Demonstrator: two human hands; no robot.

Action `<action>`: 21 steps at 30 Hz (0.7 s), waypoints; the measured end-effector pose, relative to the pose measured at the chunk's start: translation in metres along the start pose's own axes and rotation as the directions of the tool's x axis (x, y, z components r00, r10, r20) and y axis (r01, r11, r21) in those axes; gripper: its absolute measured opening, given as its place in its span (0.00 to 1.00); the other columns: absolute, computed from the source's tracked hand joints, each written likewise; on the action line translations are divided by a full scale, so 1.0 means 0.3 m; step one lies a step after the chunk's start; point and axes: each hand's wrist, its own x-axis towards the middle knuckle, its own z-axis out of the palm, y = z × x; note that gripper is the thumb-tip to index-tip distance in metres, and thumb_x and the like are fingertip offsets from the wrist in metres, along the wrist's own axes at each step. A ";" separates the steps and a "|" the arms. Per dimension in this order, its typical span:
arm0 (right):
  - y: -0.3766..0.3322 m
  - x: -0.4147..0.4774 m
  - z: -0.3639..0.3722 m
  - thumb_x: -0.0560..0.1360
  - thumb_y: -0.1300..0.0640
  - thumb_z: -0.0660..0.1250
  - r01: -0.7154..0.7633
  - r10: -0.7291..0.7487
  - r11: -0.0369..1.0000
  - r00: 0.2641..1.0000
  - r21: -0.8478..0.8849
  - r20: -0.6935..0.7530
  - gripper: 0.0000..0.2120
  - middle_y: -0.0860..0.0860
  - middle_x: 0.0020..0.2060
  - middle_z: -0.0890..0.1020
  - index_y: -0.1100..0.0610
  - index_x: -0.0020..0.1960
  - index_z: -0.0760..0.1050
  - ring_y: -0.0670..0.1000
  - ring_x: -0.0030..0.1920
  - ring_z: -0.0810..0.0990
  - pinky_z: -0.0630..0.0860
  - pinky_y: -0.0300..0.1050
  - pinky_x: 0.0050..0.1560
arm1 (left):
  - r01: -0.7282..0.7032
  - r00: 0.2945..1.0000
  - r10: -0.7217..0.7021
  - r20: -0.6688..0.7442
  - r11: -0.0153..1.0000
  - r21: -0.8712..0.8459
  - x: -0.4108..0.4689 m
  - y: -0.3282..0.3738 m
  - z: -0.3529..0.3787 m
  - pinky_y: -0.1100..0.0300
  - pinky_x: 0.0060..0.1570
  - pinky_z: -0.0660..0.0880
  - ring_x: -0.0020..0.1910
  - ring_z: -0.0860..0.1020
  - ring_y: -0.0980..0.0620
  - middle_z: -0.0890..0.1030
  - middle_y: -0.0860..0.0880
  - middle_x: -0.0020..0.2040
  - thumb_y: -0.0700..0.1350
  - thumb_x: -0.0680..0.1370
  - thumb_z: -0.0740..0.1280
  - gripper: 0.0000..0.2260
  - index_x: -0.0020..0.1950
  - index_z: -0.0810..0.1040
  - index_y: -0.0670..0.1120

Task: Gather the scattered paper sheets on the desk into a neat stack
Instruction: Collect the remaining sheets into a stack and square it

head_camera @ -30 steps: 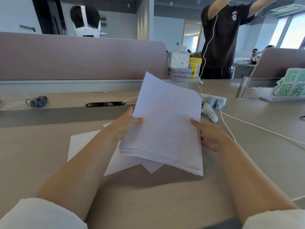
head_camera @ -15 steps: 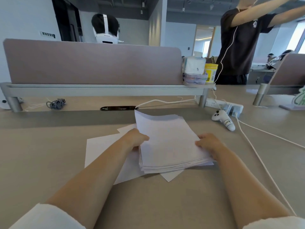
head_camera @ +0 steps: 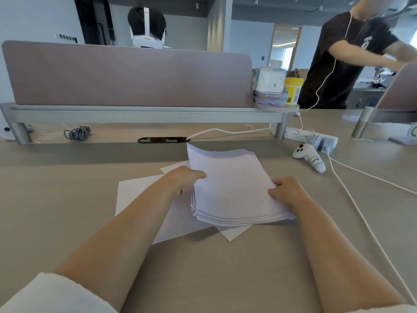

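A thick stack of white paper sheets point(head_camera: 232, 186) lies on the beige desk point(head_camera: 67, 199), its near edges slightly fanned. My left hand point(head_camera: 182, 180) grips the stack's left edge, thumb on top. My right hand point(head_camera: 285, 192) grips the right edge, thumb on top too. Under the stack lie loose white sheets: one large sheet point(head_camera: 137, 195) sticks out to the left, and a corner of another sheet point(head_camera: 231, 233) pokes out at the front. A further sheet corner point(head_camera: 176, 167) shows behind my left hand.
A white game controller point(head_camera: 310, 158) and a white power strip point(head_camera: 309, 135) lie to the right, with a white cable point(head_camera: 365, 222) running toward me. A pink divider point(head_camera: 126, 75) stands behind. A coiled grey cord point(head_camera: 76, 133) sits far left. A person in black point(head_camera: 338, 59) stands at the back right.
The stack, held tilted up in the air a second ago, has come down flat onto the loose sheets. Both hands still hold its sides. The camera view has tilted up.
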 end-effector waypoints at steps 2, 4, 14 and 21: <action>-0.003 -0.004 -0.004 0.73 0.68 0.61 -0.003 0.003 1.000 1.000 0.001 -0.023 0.15 0.63 0.52 0.82 0.65 0.57 0.79 0.56 0.47 0.77 0.73 0.46 0.50 | -0.005 1.000 0.005 -0.002 1.000 0.001 -0.001 0.004 0.005 0.57 0.51 0.66 0.52 0.70 0.46 0.75 0.46 0.58 0.52 0.77 0.65 0.20 0.65 0.72 0.42; -0.001 -0.008 -0.014 0.74 0.69 0.60 -0.018 0.020 0.999 0.999 0.034 -0.040 0.15 0.62 0.53 0.82 0.63 0.57 0.79 0.54 0.45 0.75 0.74 0.47 0.55 | -0.001 1.000 0.001 0.004 1.000 -0.024 0.001 0.007 0.007 0.56 0.49 0.68 0.49 0.71 0.46 0.75 0.45 0.54 0.51 0.76 0.66 0.20 0.63 0.73 0.41; 0.021 0.003 -0.003 0.74 0.70 0.61 -0.068 0.072 0.976 0.997 0.207 -0.012 0.15 0.62 0.53 0.82 0.64 0.58 0.79 0.53 0.45 0.76 0.69 0.40 0.47 | 0.091 0.996 -0.076 0.055 0.929 -0.358 -0.015 0.009 0.011 0.58 0.32 0.74 0.34 0.76 0.48 0.78 0.45 0.40 0.43 0.77 0.66 0.04 0.47 0.76 0.44; 0.022 0.007 0.000 0.74 0.70 0.60 -0.092 0.099 0.969 0.995 0.229 -0.018 0.15 0.62 0.53 0.82 0.63 0.57 0.79 0.53 0.44 0.76 0.70 0.41 0.46 | 0.115 0.993 -0.109 0.038 0.934 -0.338 0.015 -0.009 0.014 0.52 0.51 0.76 0.42 0.75 0.46 0.80 0.43 0.45 0.47 0.73 0.69 0.08 0.48 0.78 0.43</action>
